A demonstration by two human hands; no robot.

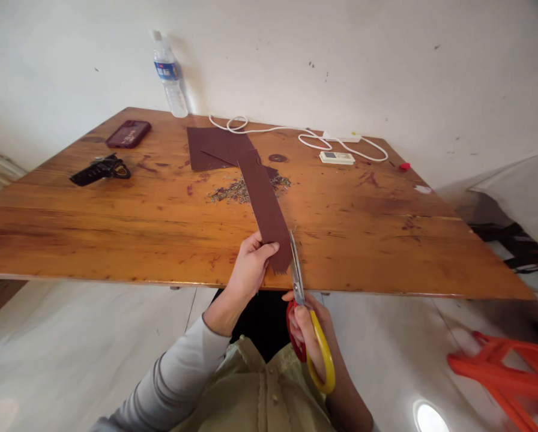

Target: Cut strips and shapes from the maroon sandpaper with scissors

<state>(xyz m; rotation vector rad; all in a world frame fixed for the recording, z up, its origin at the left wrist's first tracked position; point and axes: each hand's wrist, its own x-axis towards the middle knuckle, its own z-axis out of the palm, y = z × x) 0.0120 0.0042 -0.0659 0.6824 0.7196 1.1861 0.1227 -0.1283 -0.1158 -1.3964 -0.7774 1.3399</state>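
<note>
My left hand (250,264) pinches a long strip of dark maroon paper (269,207) near its lower end, thumb on top. That end has a jagged, fringed edge close to the table's front. In my right hand (311,333) is a pair of scissors (297,273) with one red and one yellow handle. Their blades point away from me, nearly together, right beside the strip's right edge; whether they touch it I cannot tell. Under the strip lies a pile of thin paper shreds (233,192). Larger maroon sheets (206,141) rest behind it.
On the wooden table (116,240) are a maroon phone case (128,134), a black hair claw clip (100,170), a plastic bottle (170,78), a white cable (273,128) and a white remote (337,158). An orange-red plastic stool (503,372) stands at lower right.
</note>
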